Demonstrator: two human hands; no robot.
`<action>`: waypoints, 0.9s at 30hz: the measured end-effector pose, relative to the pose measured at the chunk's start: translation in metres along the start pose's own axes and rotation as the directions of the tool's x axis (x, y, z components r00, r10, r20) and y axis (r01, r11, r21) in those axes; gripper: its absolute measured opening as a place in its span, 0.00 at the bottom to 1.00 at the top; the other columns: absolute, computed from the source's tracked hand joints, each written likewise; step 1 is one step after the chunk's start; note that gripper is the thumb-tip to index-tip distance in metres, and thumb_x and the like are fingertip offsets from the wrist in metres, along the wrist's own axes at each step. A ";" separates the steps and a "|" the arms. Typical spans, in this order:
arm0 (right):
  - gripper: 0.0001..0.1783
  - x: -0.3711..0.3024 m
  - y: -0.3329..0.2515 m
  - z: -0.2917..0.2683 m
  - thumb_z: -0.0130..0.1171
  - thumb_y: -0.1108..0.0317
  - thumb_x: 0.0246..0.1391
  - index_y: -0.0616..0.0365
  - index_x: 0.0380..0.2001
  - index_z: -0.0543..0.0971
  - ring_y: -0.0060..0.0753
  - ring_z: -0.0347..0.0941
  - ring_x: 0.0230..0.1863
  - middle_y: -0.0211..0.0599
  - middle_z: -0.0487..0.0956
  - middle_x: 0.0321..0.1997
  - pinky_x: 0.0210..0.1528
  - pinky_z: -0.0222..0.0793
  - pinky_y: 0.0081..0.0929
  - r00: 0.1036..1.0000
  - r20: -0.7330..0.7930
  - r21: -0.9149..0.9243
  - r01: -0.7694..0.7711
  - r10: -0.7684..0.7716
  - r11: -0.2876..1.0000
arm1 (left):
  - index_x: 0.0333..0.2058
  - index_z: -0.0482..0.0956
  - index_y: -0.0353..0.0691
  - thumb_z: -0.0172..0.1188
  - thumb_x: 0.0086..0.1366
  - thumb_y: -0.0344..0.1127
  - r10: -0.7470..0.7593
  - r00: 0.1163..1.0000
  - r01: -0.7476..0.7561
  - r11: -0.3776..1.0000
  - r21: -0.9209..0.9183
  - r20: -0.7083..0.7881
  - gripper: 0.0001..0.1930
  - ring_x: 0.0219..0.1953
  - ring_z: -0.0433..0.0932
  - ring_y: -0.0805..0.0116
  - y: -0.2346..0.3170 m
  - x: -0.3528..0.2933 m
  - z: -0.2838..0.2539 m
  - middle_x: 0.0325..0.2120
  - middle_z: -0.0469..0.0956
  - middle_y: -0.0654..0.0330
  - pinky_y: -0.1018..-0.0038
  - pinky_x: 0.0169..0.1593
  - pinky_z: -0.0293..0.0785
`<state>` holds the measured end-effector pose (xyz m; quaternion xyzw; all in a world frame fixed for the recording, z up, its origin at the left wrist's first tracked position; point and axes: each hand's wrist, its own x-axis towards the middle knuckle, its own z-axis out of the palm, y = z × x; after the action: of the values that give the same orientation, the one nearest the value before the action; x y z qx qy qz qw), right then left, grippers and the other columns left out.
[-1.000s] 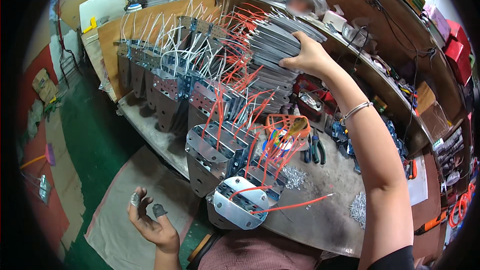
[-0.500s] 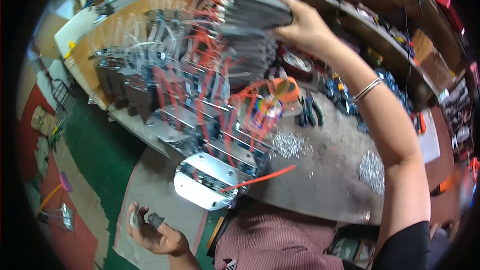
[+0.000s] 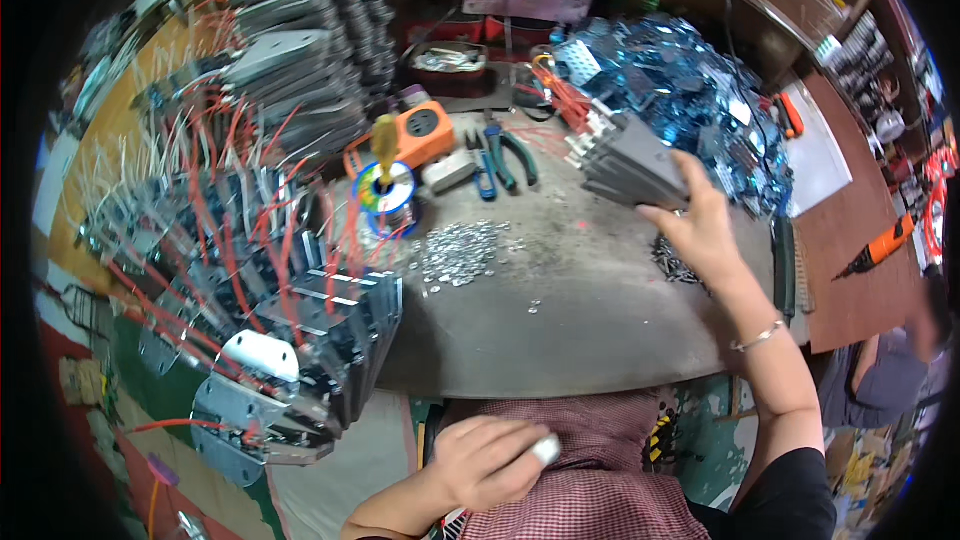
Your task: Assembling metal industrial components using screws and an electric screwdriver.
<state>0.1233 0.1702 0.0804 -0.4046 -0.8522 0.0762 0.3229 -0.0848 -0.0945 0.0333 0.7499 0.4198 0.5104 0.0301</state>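
Observation:
My right hand [image 3: 705, 235] grips a stack of grey metal plates [image 3: 635, 160] by its near right end, thumb below and fingers above. White connectors and red wires [image 3: 565, 95] stick out from the stack's far left side. The plates are held tilted over the right part of the workbench, beside a heap of shiny blue-filmed metal pieces [image 3: 680, 90]. My left hand [image 3: 490, 462] hovers in front of my checkered apron, loosely bent and holding nothing I can see. One of its fingertips has a white covering.
Tall stacks of grey plates [image 3: 290, 90] and many wired metal plates [image 3: 250, 280] crowd the left side. On the bench [image 3: 560, 340] are a solder spool [image 3: 388, 202], an orange device [image 3: 415, 135], pliers [image 3: 515, 160] and small metal parts [image 3: 460, 252]. An orange-handled tool [image 3: 880, 245] lies right.
The view has swung right. My right hand has carried the grey plates from the tall stacks across to the bench's right part. My left hand has come in from the left to my apron.

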 end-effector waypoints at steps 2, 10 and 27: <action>0.38 -0.014 0.019 0.017 0.71 0.64 0.38 0.64 0.52 0.66 0.59 0.75 0.43 0.59 0.77 0.41 0.45 0.70 0.42 0.992 0.021 -0.066 -0.124 0.126 0.990 | 0.37 0.77 0.39 0.62 0.41 0.26 0.060 0.998 -0.060 0.997 -0.037 -0.015 0.19 0.29 0.80 0.63 -0.009 0.022 0.027 0.32 0.79 0.58 0.73 0.29 0.76; 0.32 -0.005 0.022 0.009 0.64 0.52 0.46 0.60 0.50 0.71 0.49 0.68 0.53 0.45 0.73 0.49 0.50 0.68 0.36 0.972 0.217 -0.206 -0.042 0.088 0.978 | 0.37 0.77 0.32 0.57 0.46 0.22 -0.263 0.965 0.263 0.954 -0.146 0.022 0.16 0.30 0.79 0.56 -0.021 0.070 0.079 0.29 0.78 0.49 0.70 0.35 0.75; 0.28 0.014 0.080 -0.050 0.65 0.60 0.44 0.58 0.50 0.74 0.50 0.67 0.55 0.45 0.72 0.53 0.55 0.64 0.43 0.984 -0.085 0.165 -0.139 0.154 0.977 | 0.50 0.69 0.28 0.50 0.65 0.35 -0.881 0.422 0.526 0.043 -0.849 0.216 0.18 0.37 0.80 0.61 -0.038 0.100 0.110 0.42 0.76 0.49 0.72 0.37 0.79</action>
<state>0.1990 0.2271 0.0949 -0.4427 -0.7945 0.1474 0.3886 -0.0082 0.0384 0.0369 0.2017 0.4348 0.6800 0.5549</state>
